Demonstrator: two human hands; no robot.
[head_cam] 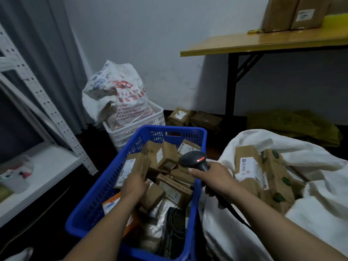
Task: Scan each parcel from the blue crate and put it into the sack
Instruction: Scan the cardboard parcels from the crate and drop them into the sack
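A blue crate (105, 187) in front of me holds several brown cardboard parcels and soft bags. Inside it, my left hand (134, 187) grips a brown labelled parcel (131, 166) at the crate's left side. My right hand (214, 178) holds a black barcode scanner (194, 160) over the crate's right rim, its red light lit and its cable trailing down. To the right, the open white sack (244, 223) contains several labelled brown parcels (250, 166).
A white crate (131, 129) with a printed white bag (114, 91) stands behind the blue crate. White metal shelving (43, 166) is at the left. A yellow table (263, 44) with boxes stands at the back right; more parcels and yellow sacks (293, 125) lie beneath it.
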